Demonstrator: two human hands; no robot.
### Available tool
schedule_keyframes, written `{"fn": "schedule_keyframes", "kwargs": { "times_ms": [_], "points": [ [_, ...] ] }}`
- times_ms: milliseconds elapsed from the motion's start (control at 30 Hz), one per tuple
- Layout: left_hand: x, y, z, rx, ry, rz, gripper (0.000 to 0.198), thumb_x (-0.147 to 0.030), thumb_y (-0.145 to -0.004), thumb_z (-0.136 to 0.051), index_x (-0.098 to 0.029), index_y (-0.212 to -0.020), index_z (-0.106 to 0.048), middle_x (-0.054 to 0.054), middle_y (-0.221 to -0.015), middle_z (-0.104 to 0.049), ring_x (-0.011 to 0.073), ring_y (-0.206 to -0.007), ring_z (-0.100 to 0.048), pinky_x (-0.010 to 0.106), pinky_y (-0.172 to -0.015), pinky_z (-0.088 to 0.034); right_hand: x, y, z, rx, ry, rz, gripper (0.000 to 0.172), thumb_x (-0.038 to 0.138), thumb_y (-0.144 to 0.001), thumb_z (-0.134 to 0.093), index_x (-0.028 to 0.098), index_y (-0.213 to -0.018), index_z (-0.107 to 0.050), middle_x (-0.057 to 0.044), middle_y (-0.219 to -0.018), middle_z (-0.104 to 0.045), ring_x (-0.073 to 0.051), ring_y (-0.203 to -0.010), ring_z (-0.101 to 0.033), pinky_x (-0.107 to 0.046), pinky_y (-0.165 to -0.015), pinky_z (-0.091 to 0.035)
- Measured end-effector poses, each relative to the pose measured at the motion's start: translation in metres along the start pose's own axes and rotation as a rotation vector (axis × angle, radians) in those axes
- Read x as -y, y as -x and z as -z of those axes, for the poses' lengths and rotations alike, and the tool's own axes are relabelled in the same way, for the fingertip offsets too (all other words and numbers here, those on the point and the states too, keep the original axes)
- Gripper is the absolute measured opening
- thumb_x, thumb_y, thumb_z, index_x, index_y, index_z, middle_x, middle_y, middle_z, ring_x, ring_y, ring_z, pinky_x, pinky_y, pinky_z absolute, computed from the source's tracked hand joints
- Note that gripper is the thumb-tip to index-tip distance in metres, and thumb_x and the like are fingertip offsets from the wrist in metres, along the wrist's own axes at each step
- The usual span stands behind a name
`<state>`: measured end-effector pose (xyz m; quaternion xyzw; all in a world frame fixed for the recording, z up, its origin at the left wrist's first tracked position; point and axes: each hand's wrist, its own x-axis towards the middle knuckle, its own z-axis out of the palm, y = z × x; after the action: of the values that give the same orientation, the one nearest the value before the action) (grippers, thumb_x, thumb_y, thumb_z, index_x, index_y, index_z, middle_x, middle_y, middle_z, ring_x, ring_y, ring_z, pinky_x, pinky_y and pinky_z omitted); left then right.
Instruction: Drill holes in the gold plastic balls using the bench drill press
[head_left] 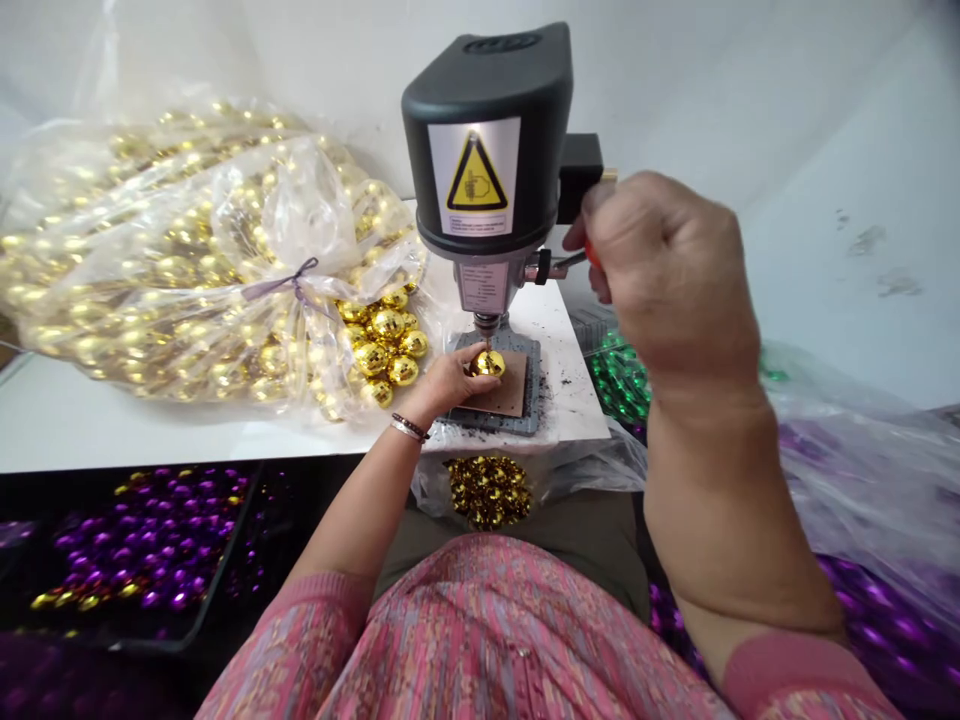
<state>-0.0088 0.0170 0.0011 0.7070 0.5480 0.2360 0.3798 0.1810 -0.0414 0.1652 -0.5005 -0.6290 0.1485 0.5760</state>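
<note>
My left hand (446,382) rests on a brown pad (510,388) and holds a shiny gold bauble (488,363) right under the chuck of a black bench drill (486,130). The drill bit (486,335) is at or very near the top of the bauble. My right hand (667,270) is raised beside the drill head, closed around a red-handled lever (592,255). Its fist hides most of that handle. The drill's grey base plate (499,425) lies under the pad, with dark shavings scattered around it.
A large clear bag of gold baubles (172,250) lies to the left, with loose ones (386,345) beside the drill. Small gold pieces (487,490) sit below the table's edge. A black tray of purple baubles (142,540) lies lower left; green (619,380) and purple baubles (885,620) lie right.
</note>
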Motion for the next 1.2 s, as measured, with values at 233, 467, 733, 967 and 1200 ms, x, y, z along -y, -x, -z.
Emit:
{"fn": "schedule_keyframes", "kwargs": {
  "times_ms": [233,467,733,967,1200],
  "points": [
    [-0.004,0.002,-0.001,0.007,0.018,-0.004,0.065,-0.026,-0.072,-0.081,-0.015,-0.135,-0.064,0.005,-0.099,-0.076,0.0178,-0.083,-0.066,0.027,-0.077,-0.053,-0.016,0.042,-0.010,-0.025,-0.027,-0.089,0.027,0.037,-0.093,-0.050,0.021,-0.075,-0.060,0.004,-0.060,-0.047,-0.008,-0.058,-0.043,-0.025,-0.058,-0.036],
    [-0.003,0.002,-0.002,0.021,0.005,-0.008,0.067,-0.027,-0.073,-0.080,-0.015,-0.136,-0.063,0.007,-0.113,-0.075,0.0206,-0.097,-0.068,0.028,-0.089,-0.052,-0.020,0.052,-0.022,-0.109,0.040,-0.080,0.038,0.044,-0.095,-0.048,0.020,-0.066,-0.053,0.004,-0.056,-0.043,-0.007,-0.054,-0.040,-0.025,-0.057,-0.035],
    [-0.003,0.004,-0.002,0.028,-0.042,-0.047,0.064,-0.030,-0.075,-0.078,-0.019,-0.137,-0.062,0.006,-0.126,-0.071,0.0236,-0.110,-0.066,0.032,-0.098,-0.049,-0.046,0.072,-0.037,-0.266,0.142,0.150,0.030,0.034,-0.096,-0.047,0.019,-0.073,-0.059,0.003,-0.062,-0.054,-0.006,-0.057,-0.049,-0.023,-0.057,-0.040],
    [0.000,0.003,-0.008,-0.001,-0.093,-0.098,0.059,-0.032,-0.076,-0.077,-0.020,-0.132,-0.065,0.007,-0.121,-0.072,0.0257,-0.109,-0.066,0.034,-0.098,-0.048,-0.061,0.075,-0.047,-0.357,0.199,0.254,0.027,0.026,-0.096,-0.046,0.017,-0.099,-0.071,-0.003,-0.088,-0.073,-0.011,-0.083,-0.069,-0.025,-0.074,-0.053],
    [-0.004,0.007,-0.007,0.003,-0.083,-0.060,0.060,-0.032,-0.077,-0.075,-0.018,-0.134,-0.062,0.007,-0.115,-0.073,0.0252,-0.102,-0.068,0.033,-0.091,-0.050,-0.072,0.080,-0.052,-0.383,0.184,0.230,0.026,0.026,-0.095,-0.047,0.018,-0.094,-0.072,-0.001,-0.082,-0.072,-0.009,-0.070,-0.064,-0.023,-0.068,-0.050]
  ]
}}
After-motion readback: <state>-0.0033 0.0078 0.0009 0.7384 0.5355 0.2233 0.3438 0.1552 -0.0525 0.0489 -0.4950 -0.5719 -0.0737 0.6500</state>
